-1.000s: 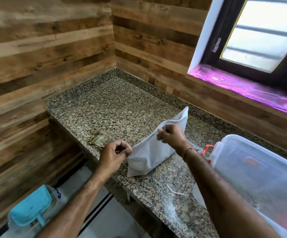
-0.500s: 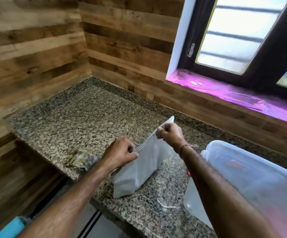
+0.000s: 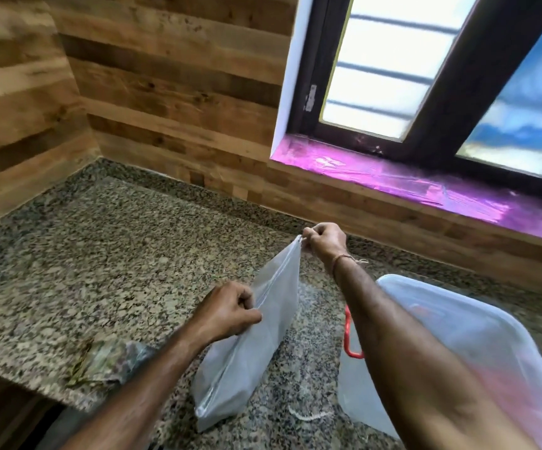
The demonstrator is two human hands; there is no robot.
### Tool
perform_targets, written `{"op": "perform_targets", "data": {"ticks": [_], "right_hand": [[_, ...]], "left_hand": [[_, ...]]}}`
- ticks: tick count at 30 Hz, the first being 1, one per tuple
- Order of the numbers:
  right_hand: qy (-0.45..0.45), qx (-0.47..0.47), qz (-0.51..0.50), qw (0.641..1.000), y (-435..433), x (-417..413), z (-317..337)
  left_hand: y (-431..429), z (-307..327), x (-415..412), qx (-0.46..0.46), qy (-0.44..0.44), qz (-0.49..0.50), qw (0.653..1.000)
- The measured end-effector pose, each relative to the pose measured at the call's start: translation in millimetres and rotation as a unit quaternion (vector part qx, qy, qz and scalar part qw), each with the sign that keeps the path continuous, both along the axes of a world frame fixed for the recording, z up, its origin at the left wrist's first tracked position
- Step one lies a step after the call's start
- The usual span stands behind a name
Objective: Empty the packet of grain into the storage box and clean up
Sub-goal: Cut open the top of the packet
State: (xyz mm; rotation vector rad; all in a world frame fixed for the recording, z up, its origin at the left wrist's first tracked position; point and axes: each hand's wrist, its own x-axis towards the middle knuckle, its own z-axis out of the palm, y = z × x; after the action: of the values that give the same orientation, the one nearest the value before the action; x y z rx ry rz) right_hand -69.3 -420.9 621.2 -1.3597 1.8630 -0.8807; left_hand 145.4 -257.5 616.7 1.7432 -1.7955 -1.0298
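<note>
A white plastic packet [image 3: 247, 355] stands on the granite counter [image 3: 107, 254], its base near the front edge. My left hand [image 3: 227, 311] pinches the packet's top seam near its middle. My right hand [image 3: 323, 237] pinches the far upper corner of the same seam, stretching it taut between the two hands. The packet's contents do not show through the plastic. A translucent storage box [image 3: 477, 339] with its lid on and a red latch [image 3: 349, 336] sits at the right, partly behind my right forearm.
A small crumpled greenish wrapper [image 3: 100, 362] lies on the counter near the front left edge. A short white strip [image 3: 305, 415] lies on the counter below the packet. Wood-panelled walls close the back and left. A window with a purple sill [image 3: 409, 183] is at the back right.
The view has tilted up and moved closer. My right hand has slid along the seam to the far corner and lifted it; my left hand keeps its pinch on the seam.
</note>
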Motion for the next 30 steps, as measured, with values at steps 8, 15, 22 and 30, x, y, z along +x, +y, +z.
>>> {"op": "perform_targets", "data": {"ticks": [8,15,22,30], "right_hand": [[-0.034,-0.044,-0.115,0.992,66,20,-6],[-0.486,0.199,0.003,0.851,163,56,-42],[-0.505,0.16,-0.015,0.848,174,60,-32],[-0.426,0.119,-0.09,0.892,171,55,-21]], "left_hand": [[-2,-5,2,0.104,0.236,0.042,0.965],[3,-13,-4,0.232,0.422,0.126,0.867],[2,-18,-10,0.253,0.463,0.156,0.835],[4,-1,15,0.192,0.435,0.223,0.851]]}}
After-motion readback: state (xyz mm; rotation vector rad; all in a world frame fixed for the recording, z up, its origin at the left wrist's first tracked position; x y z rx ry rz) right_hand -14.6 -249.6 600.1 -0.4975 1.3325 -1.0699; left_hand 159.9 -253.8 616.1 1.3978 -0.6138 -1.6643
